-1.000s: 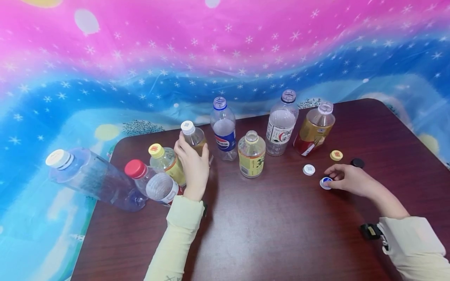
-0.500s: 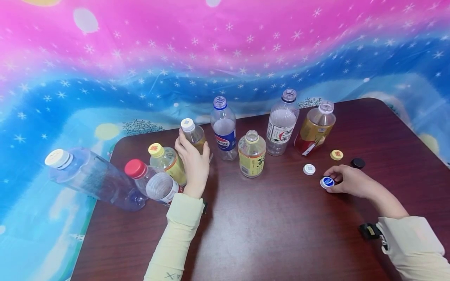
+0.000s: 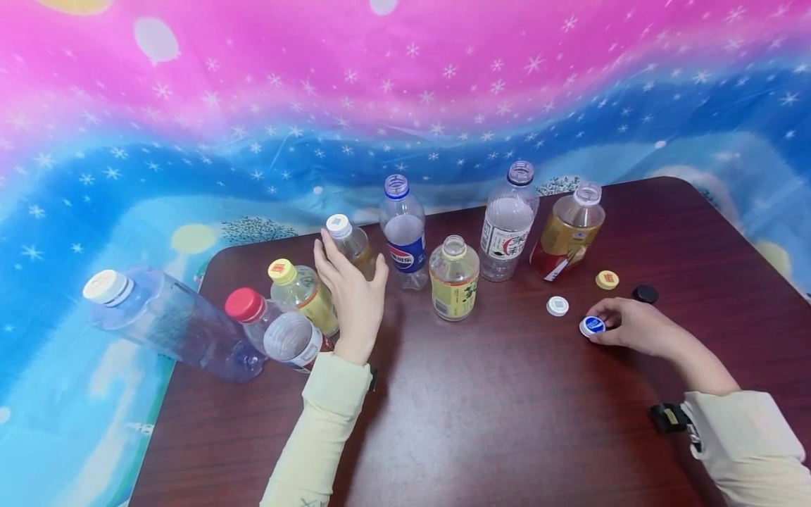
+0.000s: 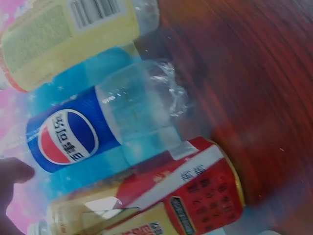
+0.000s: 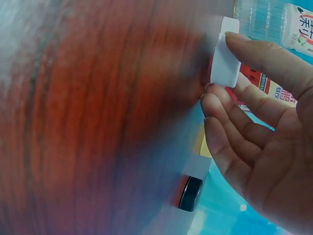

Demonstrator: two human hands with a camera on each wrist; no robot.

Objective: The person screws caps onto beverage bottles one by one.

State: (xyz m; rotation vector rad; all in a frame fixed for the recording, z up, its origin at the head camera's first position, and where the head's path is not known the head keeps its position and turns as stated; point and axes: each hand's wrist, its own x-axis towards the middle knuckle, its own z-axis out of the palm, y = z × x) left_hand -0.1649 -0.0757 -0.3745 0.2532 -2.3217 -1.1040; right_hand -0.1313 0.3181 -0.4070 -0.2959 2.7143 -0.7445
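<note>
With thumb and fingers my right hand (image 3: 636,325) pinches a white bottle cap (image 3: 593,326) with a blue printed top, low over the table. The right wrist view shows the white side of this cap (image 5: 225,53). My left hand (image 3: 353,299) has its fingers spread and extended beside a white-capped bottle (image 3: 353,246), its thumb standing apart from it. In the left wrist view that bottle's red and gold label (image 4: 161,191) shows, and the thumb (image 4: 14,178) is at the left edge. Whether the fingers touch the bottle, I cannot tell.
Uncapped bottles stand in the middle and right: a Pepsi bottle (image 3: 405,239), a yellow-labelled one (image 3: 454,282), a clear one (image 3: 507,232), a gold one (image 3: 568,236). Loose white (image 3: 557,305), yellow (image 3: 606,279) and black caps (image 3: 645,293) lie nearby. Capped bottles, one red-topped (image 3: 245,305), stand left.
My left hand has loosened from the white-capped bottle, its thumb moving right, away from it. The blue-topped cap has shifted slightly right within my right hand's pinch.
</note>
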